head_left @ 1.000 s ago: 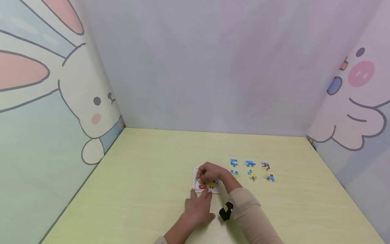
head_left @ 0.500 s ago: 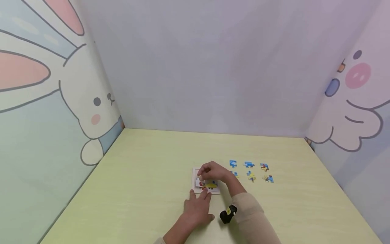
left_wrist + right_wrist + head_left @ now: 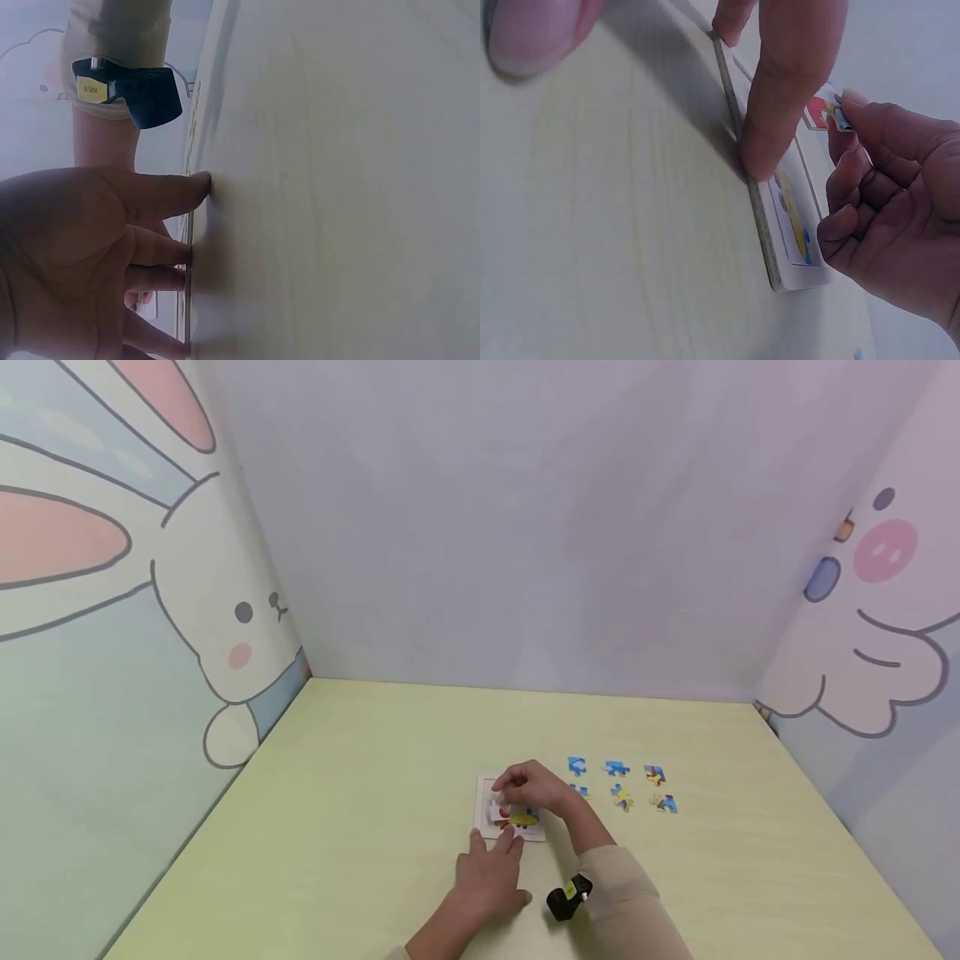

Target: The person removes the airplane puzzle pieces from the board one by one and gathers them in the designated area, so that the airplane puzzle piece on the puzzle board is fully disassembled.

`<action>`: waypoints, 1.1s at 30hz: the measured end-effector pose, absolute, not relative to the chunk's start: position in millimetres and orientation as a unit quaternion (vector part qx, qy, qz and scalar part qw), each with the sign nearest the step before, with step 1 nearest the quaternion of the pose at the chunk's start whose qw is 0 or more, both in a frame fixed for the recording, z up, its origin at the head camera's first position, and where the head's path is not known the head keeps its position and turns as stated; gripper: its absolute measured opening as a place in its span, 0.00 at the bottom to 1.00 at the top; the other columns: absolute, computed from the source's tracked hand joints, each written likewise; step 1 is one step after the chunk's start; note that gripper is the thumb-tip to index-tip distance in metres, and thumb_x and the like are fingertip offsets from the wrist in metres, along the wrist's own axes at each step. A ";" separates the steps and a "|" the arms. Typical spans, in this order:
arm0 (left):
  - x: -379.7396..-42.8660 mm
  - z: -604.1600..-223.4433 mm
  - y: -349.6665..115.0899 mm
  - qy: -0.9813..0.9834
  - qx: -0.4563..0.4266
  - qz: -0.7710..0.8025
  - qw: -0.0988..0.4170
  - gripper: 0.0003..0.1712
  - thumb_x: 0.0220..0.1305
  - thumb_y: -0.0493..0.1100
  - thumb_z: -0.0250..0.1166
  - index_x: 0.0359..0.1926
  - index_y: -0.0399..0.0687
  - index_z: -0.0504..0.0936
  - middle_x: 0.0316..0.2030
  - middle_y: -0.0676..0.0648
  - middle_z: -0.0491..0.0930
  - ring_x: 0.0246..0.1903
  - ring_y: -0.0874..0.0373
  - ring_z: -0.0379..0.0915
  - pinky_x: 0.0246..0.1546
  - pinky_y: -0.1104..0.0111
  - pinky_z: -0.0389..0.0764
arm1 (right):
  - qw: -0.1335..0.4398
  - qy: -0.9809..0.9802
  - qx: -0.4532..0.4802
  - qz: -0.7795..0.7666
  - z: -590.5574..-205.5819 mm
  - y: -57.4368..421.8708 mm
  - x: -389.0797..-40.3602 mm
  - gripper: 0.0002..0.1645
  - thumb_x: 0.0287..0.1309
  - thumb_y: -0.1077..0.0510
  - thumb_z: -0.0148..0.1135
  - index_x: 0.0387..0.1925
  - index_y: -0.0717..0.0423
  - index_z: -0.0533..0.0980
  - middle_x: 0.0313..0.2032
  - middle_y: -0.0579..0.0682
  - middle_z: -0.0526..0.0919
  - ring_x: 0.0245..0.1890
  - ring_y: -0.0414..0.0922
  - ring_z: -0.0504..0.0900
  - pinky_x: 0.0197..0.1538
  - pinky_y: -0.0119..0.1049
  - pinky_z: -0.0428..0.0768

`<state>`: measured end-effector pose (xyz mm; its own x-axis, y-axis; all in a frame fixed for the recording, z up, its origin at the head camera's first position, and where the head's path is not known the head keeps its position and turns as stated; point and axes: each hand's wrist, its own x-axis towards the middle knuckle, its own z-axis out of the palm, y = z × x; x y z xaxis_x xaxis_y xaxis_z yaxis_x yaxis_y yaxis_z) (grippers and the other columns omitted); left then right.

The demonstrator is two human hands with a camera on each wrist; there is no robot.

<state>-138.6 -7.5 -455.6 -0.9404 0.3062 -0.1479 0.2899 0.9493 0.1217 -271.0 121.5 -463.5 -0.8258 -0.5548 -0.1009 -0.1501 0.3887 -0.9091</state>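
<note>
A small framed puzzle board [image 3: 481, 818] with a pale rim and a partly filled picture, yellow at its right side, lies on the table. My right hand [image 3: 542, 788] is over it. Thumb and index finger pinch a puzzle piece [image 3: 823, 111], white, red and yellow, while the other fingers curl in toward the palm. In the head view the piece overlaps the board's left part. My left hand [image 3: 486, 878] rests at the near side, its spread fingertips pressing on the board's front edge, its thumb on the tabletop.
Several loose puzzle pieces [image 3: 617, 768] in blue and yellow lie in two rows to the right of the board. A black device [image 3: 568, 897] is strapped at the right wrist. A printed cloth wall [image 3: 480, 527] stands behind the table [image 3: 360, 760].
My right hand has shifted slightly right over the board, and more of the pinched piece's white part shows beneath its fingers. The left hand stays on the front edge.
</note>
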 end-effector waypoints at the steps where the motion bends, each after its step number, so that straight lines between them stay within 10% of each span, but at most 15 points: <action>1: -139.3 -455.0 -7.7 0.984 0.152 0.050 0.082 0.42 0.48 0.64 0.67 0.62 0.51 0.71 0.63 0.52 0.64 0.58 0.33 0.59 0.37 0.49 0.74 | 0.196 0.810 -0.211 -0.510 -462.3 122.4 -270.8 0.07 0.56 0.62 0.63 0.36 0.59 0.81 0.29 0.48 0.81 0.29 0.44 0.77 0.34 0.36 0.74; 33: -138.8 -453.1 -6.5 0.984 0.157 0.058 0.065 0.43 0.48 0.63 0.67 0.62 0.50 0.71 0.63 0.50 0.65 0.57 0.32 0.60 0.38 0.47 0.74 | 0.092 0.832 -0.104 -0.536 -456.5 187.7 -234.4 0.08 0.55 0.60 0.65 0.37 0.60 0.81 0.31 0.50 0.80 0.29 0.46 0.72 0.32 0.40 0.71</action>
